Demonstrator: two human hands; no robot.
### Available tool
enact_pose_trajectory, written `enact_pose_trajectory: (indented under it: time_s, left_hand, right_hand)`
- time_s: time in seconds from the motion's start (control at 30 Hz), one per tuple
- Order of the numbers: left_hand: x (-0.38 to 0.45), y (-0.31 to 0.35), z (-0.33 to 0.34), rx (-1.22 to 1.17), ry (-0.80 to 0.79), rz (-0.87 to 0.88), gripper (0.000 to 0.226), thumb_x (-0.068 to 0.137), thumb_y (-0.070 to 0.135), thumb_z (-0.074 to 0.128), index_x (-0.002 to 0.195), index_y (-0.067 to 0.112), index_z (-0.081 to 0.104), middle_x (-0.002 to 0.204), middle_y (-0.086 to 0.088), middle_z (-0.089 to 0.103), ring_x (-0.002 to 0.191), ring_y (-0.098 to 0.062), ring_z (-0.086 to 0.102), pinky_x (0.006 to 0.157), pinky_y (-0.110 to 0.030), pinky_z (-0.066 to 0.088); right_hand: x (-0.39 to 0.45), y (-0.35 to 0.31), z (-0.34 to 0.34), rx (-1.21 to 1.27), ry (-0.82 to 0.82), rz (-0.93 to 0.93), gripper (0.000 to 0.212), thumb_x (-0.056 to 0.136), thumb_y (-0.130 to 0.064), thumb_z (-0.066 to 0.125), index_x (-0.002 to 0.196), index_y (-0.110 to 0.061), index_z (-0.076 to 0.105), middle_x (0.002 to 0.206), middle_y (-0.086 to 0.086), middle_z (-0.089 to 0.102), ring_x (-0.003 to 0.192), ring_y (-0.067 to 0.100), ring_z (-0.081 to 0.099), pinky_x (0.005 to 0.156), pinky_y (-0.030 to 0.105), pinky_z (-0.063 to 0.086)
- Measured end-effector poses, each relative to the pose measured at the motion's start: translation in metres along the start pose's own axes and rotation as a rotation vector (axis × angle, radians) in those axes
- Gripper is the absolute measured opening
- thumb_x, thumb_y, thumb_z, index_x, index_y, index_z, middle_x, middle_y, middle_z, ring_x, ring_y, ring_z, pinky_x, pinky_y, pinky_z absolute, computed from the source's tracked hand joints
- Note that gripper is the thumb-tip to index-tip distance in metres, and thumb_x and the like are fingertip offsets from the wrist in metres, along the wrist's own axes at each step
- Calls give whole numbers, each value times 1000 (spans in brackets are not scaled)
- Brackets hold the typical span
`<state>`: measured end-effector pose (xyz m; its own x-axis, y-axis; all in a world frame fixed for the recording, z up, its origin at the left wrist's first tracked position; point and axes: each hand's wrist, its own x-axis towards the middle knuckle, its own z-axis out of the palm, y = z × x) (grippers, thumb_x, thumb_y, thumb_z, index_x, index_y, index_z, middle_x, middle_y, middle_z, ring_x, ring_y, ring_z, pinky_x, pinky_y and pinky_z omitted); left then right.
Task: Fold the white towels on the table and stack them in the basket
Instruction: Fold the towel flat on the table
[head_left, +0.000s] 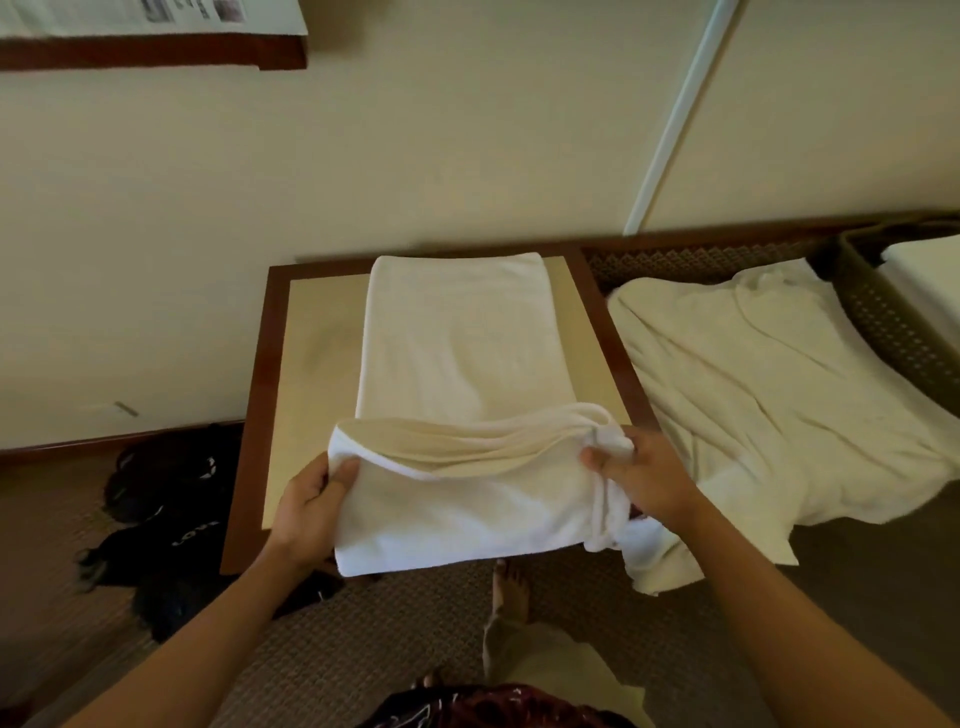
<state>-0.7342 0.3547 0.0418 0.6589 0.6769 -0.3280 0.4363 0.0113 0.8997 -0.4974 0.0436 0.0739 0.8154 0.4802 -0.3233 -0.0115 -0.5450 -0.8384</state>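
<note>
Cream wall (467, 130), patterned brown carpet (363, 649), wood baseboard (104, 444)

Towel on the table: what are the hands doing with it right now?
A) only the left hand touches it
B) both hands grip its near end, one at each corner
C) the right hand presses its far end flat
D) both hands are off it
B: the left hand and right hand each grip a near corner of the white towel, lifting that end while the far part lies flat on the table.

White towel (462, 353) lies lengthwise on table (306, 332), near end lifted.
</note>
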Motion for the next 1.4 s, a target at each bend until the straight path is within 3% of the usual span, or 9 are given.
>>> enact_pose_trajectory:
  time_s: [0.17, 0.33, 0.43, 0.63, 0.77, 0.83, 1.0, 1.23, 1.4]
  left_hand:
    - [72, 37, 20, 104, 180, -21, 36, 104, 47, 51, 94, 16, 65, 86, -8, 66, 79, -27, 62, 67, -37, 49]
    - [128, 36, 45, 410, 183, -153, 40, 105, 47, 45, 129, 17, 56, 113, -7, 64, 93, -27, 56, 80, -38, 45]
    - [137, 34, 52, 516, 189, -173, 39, 103, 51, 46, 112, 14, 55, 99, -3, 60, 89, -29, 56, 76, -37, 41]
    - [137, 29, 54, 522, 276, -113, 40, 104, 52, 43, 95, 15, 53, 84, -4, 59, 78, -29, 60, 70, -43, 52]
    - [133, 28, 60, 638, 308, 0, 39, 105, 46, 46, 125, 14, 53, 123, -12, 58, 110, -37, 57, 90, -49, 50]
    - [124, 31, 70, 787, 335, 172, 47, 104, 44, 48, 141, 15, 46, 146, -13, 46, 128, -37, 48, 104, -53, 43]
    - [103, 26, 116, 1098, -207, 429, 66, 101, 59, 5, 162, 35, 11, 171, 6, -5, 158, -21, -5, 126, -53, 3]
    - [113, -7, 65, 1225, -117, 268, 70, 96, 71, -4, 158, 42, -18, 165, 11, -30, 154, -21, -23, 123, -56, -11]
    - [102, -11, 38, 1110, 7, -27, 66, 104, 57, 8, 163, 31, -5, 171, 5, -12, 156, -33, -10, 123, -61, -8]
  right_hand:
    - [71, -31, 7, 96, 48, -18, 3, 94, -27, 74, 92, -26, 71, 83, -4, 72, 72, 12, 66, 59, 15, 48]
    - [134, -23, 24, -69, 33, 180, 29, 96, -38, 66, 97, -10, 69, 92, 6, 71, 91, 29, 70, 69, 32, 48]
    - [148, -20, 28, -177, 36, 225, 36, 91, -55, 68, 91, -20, 61, 89, 0, 69, 82, 19, 66, 63, 28, 47]
    - [163, -6, 38, -157, 149, 112, 30, 92, -48, 68, 101, -19, 67, 93, -3, 69, 89, 20, 68, 64, 28, 44]
    - [161, -11, 49, -442, 289, 45, 50, 96, -43, 60, 133, -11, 51, 126, 11, 61, 115, 33, 60, 88, 43, 51]
    - [148, -20, 61, -715, 374, -102, 62, 99, -45, 52, 150, -13, 34, 153, 15, 38, 141, 37, 38, 108, 57, 36]
    - [124, -29, 108, -873, -172, -488, 66, 102, -56, 17, 164, -32, 10, 172, -5, -7, 157, 22, -12, 123, 61, 0]
    - [130, 8, 69, -1016, -190, -204, 64, 101, -66, -3, 157, -41, -23, 161, -16, -36, 150, 21, -34, 121, 62, -13]
    - [123, 7, 49, -1086, -107, 54, 65, 105, -57, 1, 158, -29, -25, 163, -11, -36, 152, 33, -28, 115, 74, -12]
